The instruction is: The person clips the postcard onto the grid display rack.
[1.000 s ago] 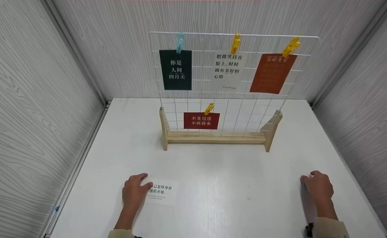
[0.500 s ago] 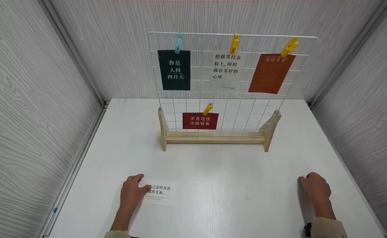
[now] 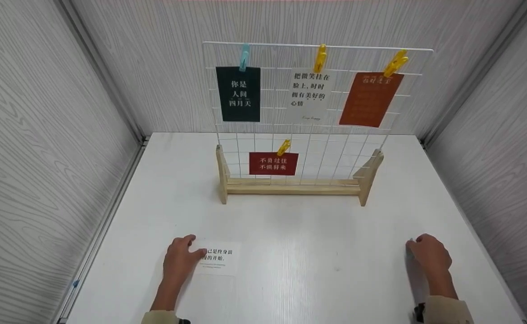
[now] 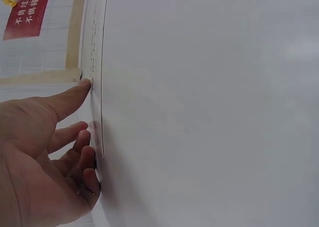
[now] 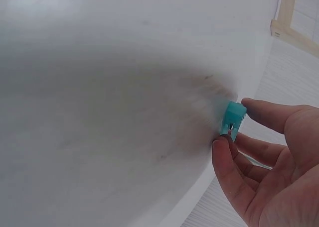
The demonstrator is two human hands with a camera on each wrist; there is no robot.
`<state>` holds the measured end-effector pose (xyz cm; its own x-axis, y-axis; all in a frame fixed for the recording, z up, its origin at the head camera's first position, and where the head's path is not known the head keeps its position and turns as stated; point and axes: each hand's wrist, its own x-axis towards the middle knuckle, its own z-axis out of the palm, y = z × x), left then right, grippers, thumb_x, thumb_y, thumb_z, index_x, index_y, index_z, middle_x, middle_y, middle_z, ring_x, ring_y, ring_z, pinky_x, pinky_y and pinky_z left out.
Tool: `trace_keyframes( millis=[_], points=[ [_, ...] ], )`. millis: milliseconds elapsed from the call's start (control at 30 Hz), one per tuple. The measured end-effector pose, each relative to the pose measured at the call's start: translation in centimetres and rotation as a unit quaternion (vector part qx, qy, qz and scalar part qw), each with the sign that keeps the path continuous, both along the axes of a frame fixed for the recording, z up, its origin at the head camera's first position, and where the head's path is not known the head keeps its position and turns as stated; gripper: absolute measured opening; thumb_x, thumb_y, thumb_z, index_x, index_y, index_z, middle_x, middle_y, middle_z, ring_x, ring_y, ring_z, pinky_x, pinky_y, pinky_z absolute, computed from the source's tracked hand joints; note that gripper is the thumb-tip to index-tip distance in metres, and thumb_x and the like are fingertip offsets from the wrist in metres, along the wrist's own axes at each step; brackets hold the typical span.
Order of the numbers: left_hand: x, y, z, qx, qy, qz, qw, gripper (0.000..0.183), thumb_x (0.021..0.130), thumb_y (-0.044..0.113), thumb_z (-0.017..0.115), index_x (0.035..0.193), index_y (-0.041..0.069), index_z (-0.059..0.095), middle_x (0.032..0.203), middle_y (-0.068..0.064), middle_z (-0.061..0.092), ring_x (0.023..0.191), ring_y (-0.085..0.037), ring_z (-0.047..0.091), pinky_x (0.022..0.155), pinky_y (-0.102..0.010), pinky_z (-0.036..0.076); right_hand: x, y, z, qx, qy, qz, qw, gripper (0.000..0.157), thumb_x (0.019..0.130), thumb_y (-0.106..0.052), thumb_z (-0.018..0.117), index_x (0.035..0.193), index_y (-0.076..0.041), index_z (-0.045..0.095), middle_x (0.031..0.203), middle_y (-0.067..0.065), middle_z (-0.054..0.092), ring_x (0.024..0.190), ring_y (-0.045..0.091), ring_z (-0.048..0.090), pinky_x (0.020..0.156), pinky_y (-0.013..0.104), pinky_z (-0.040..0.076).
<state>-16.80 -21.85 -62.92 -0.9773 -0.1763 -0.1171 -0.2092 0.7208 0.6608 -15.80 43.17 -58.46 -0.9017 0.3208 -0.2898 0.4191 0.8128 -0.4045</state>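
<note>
A white card with black writing lies flat on the table in the head view. My left hand rests at its left side, the thumb tip touching the card and covering the start of the writing. In the left wrist view the other fingers are loosely bent against the tabletop, apart from the thumb. Far to the right, my right hand pinches a teal clip between thumb and fingers, at the table surface. From the head the clip is mostly hidden behind the fingers.
A white wire grid stands in a wooden base toward the back. Hanging from it are a dark green card, a white card, an orange card and a red card, held by clips. Grey panels enclose the table.
The white card has shifted slightly away from the person, with the left thumb on it. My right hand has drawn slightly to the left and stays almost still since.
</note>
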Motion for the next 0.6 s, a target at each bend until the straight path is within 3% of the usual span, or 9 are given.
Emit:
trace_keyframes(
  millis=[167, 600],
  points=[
    [-0.1, -0.58, 0.23, 0.022, -0.014, -0.008, 0.9996, 0.065, 0.086, 0.022, 0.079, 0.141, -0.002, 0.052, 0.14, -0.027, 0.044, 0.133, -0.047, 0.043, 0.111, -0.058, 0.037, -0.07, 0.07, -0.07, -0.002, 0.002, -0.001, 1.0, 0.056, 0.101, -0.032, 0.05, 0.129, 0.015, 0.052, 0.12, 0.035, 0.061, 0.09, 0.038, 0.066, 0.069, 0.047, 0.051],
    [-0.56, -0.78, 0.14, 0.043, -0.026, -0.003, 0.9987, 0.053, 0.086, 0.019, 0.08, 0.13, 0.0, 0.057, 0.134, -0.022, 0.043, 0.129, -0.041, 0.046, 0.111, -0.054, 0.037, -0.24, -0.06, -0.28, -0.013, 0.002, -0.007, 1.0, 0.056, 0.101, -0.033, 0.05, 0.13, 0.015, 0.053, 0.124, 0.036, 0.06, 0.098, 0.044, 0.064, 0.073, 0.049, 0.05]
  ],
)
